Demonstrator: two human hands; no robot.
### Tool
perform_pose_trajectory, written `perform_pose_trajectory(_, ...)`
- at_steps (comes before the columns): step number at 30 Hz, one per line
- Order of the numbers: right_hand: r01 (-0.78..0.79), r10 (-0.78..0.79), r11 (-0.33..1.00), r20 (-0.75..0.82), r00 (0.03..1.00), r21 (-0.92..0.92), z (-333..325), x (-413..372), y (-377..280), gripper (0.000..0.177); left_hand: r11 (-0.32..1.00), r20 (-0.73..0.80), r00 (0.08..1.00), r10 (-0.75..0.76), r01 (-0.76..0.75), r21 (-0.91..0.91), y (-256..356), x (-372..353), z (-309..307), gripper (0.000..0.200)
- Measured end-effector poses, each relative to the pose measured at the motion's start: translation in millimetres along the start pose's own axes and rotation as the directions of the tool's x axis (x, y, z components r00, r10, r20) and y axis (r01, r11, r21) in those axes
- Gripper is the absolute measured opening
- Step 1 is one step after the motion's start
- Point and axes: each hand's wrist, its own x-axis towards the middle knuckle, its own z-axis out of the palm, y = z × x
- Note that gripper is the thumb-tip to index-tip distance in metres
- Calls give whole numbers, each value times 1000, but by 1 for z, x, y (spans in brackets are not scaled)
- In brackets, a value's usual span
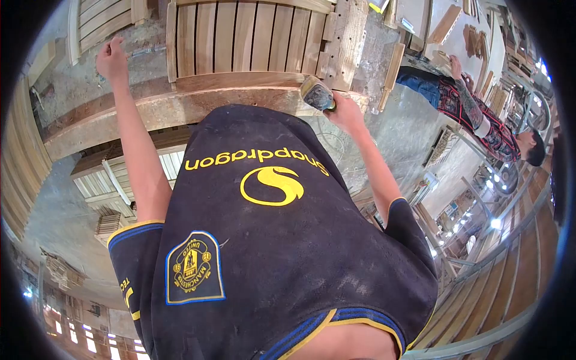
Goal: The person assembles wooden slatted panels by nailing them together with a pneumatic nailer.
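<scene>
One long wooden table [180,111], worn edge. Two slatted wooden panels lay on it: large slatted panel [252,39] at centre, second slatted panel [102,21] at far left. One co-worker [480,117] in a patterned shirt stood at a separate bench, well apart on the right. One handheld tool [316,94], dark with a grey face, kind not clear. The right hand [347,113] was clenched around it, tool at the large panel's lower right corner. Left hand [111,60] curled by the second panel; grip contents could not be told.
</scene>
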Motion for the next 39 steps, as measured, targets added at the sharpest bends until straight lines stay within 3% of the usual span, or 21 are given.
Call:
perform_pose_trajectory(3,4,7,993,-98,995,118,-7,0,20,44,999,-75,997,-15,12,-40,7,-3,1,19)
perform_pose_trajectory(5,-117,183,896,-115,976,427,-2,0,51,38,998,-110,994,3,-11,-69,10,-5,1,18)
perform_pose_trajectory(9,-171,320,787,-156,934,593,-25,-8,74,36,994,-68,997,23,-30,-103,10,0,2,18)
perform_pose_trajectory(11,-198,280,869,-122,952,455,-36,-6,85,36,1000,-78,997,-12,13,15,15,-2,2,17)
perform_pose_trajectory(13,-209,283,874,-110,953,438,-35,-4,93,36,999,-43,999,-30,31,14,16,-1,1,17)
perform_pose_trajectory(15,-144,162,961,-59,985,234,-45,-1,79,39,998,-30,998,-60,61,19,18,-3,1,17)
perform_pose_trajectory(16,-144,158,962,-46,986,231,-41,0,74,39,998,-36,998,-53,54,31,20,-4,2,17)
perform_pose_trajectory(18,191,-171,972,-144,975,139,-34,5,65,45,998,-49,998,-50,52,44,19,-4,-1,17)
perform_pose_trajectory(19,196,-178,971,-139,974,135,-30,9,61,45,998,-56,998,-43,46,47,18,-3,0,17)
perform_pose_trajectory(21,202,-201,977,16,979,-63,-27,15,46,51,998,-67,997,-39,42,50,15,-3,1,18)
perform_pose_trajectory(32,189,-189,981,17,982,-32,-22,14,43,43,999,-96,995,-40,36,-36,8,-1,0,19)
perform_pose_trajectory(34,108,-102,961,-39,994,255,-23,15,58,39,999,-86,996,-33,35,23,8,-1,-1,20)
perform_pose_trajectory(35,117,-109,959,-46,993,257,-23,16,68,39,996,-71,997,-29,35,86,9,-1,-2,21)
perform_pose_trajectory(36,-4,57,912,-117,991,411,-24,18,79,39,996,-80,997,-15,21,85,8,1,-4,21)
perform_pose_trajectory(37,-100,228,819,-160,960,565,-28,23,92,38,969,-18,1000,8,-3,248,7,3,-7,24)
perform_pose_trajectory(39,-119,336,845,-344,877,521,-47,43,111,37,810,159,984,76,-154,565,-7,11,-12,30)
